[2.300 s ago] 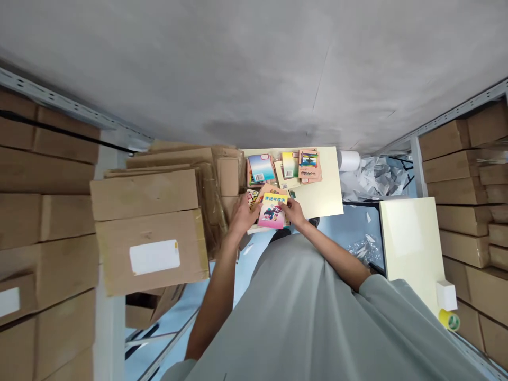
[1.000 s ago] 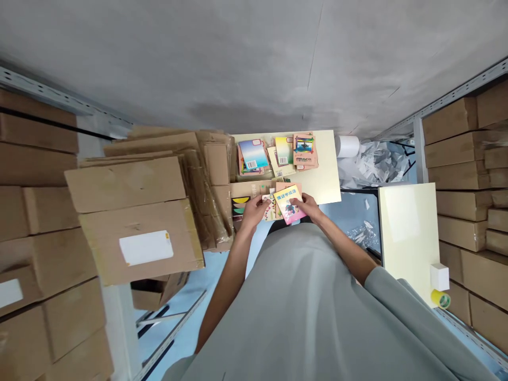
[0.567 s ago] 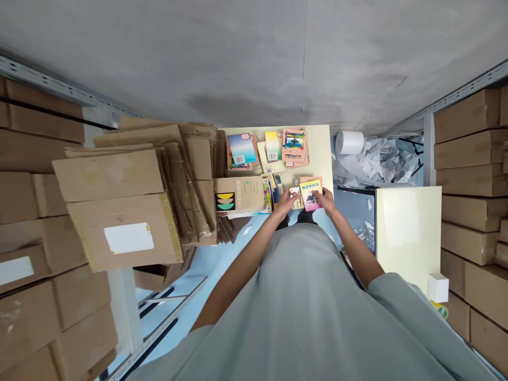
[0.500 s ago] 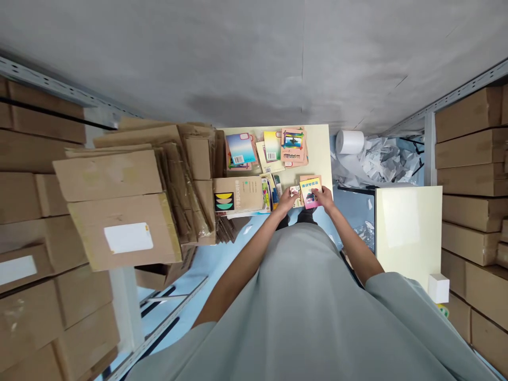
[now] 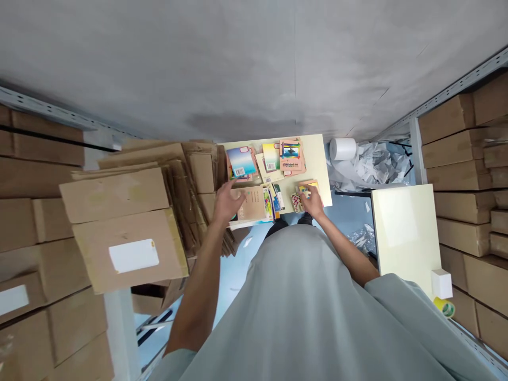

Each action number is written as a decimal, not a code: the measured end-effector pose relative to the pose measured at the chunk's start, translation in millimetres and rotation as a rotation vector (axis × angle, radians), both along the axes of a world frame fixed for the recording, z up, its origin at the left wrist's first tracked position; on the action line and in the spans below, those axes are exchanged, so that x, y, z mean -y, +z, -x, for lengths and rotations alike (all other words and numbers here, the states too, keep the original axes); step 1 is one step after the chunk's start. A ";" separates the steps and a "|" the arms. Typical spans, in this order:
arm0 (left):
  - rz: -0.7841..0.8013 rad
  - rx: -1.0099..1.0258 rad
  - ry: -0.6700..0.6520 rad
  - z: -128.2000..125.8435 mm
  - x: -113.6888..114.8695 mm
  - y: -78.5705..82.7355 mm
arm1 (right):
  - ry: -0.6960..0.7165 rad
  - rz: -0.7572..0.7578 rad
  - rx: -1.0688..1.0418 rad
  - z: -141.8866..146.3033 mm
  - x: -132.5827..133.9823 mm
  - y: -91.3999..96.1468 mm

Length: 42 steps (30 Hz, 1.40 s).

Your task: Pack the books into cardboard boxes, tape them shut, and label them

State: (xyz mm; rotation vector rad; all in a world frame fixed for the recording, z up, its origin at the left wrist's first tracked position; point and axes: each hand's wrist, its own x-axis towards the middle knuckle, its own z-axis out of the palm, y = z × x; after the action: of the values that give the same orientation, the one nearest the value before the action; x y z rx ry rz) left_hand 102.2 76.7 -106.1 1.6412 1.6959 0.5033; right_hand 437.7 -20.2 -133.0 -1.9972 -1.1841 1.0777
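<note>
My left hand (image 5: 228,204) is over the left end of a tan-covered book (image 5: 254,203), fingers apart and holding nothing. Whether it touches the cover I cannot tell. Near the table's front right, my right hand (image 5: 313,203) has its fingers closed over a yellow-and-pink booklet (image 5: 308,187), which it partly hides. Beside that lies a small patterned booklet (image 5: 296,203). Several thin books stand or lean at the tan book's right end. Behind them lie a blue-and-white book (image 5: 240,162), a yellow-and-white book (image 5: 271,157) and a pink-edged pile of booklets (image 5: 291,153).
Flattened cardboard boxes (image 5: 123,233) are stacked at the left, against the cream table (image 5: 317,159). Right of it are a white roll (image 5: 343,149) and crumpled paper (image 5: 377,164). A second cream table (image 5: 407,233) stands at right, near yellow tape (image 5: 444,307). Cartons fill both side shelves.
My left hand has let go of the booklets and moved left to the tan book. My right hand has tipped forward over the booklets, now lower at the table's front. The view has shifted slightly.
</note>
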 end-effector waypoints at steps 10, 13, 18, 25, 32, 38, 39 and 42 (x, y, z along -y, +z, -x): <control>0.106 -0.369 -0.546 21.4 -20.6 3.8 | 0.466 0.342 -0.095 125.4 -25.0 21.1; 0.071 -0.385 -0.563 19.3 -14.0 11.3 | 0.394 0.355 -0.081 131.7 -21.1 21.9; 0.013 -0.292 -0.618 15.7 -0.3 16.0 | 0.267 0.340 -0.101 129.7 -3.0 30.1; 0.059 -0.057 -0.636 -6.2 0.5 20.1 | -0.019 0.200 -0.415 107.1 31.0 63.1; 0.168 0.289 -0.716 -67.2 12.1 42.2 | -0.330 -0.038 -0.561 43.4 103.9 130.6; 0.473 0.475 -0.920 -179.4 48.8 68.1 | -0.601 -0.118 -0.492 -21.2 193.5 168.3; 0.544 0.488 -0.943 -200.3 58.0 72.3 | -0.636 -0.132 -0.484 -33.1 207.7 170.1; 0.669 0.498 -0.932 -258.4 88.0 82.5 | -0.745 -0.170 -0.502 -69.5 246.8 169.3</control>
State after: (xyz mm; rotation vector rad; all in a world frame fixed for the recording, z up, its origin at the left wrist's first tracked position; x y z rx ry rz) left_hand 360.6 -11.4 -23.6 1.4219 0.5139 -0.1210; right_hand 507.2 -267.0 36.3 -1.6629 -0.2169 0.9465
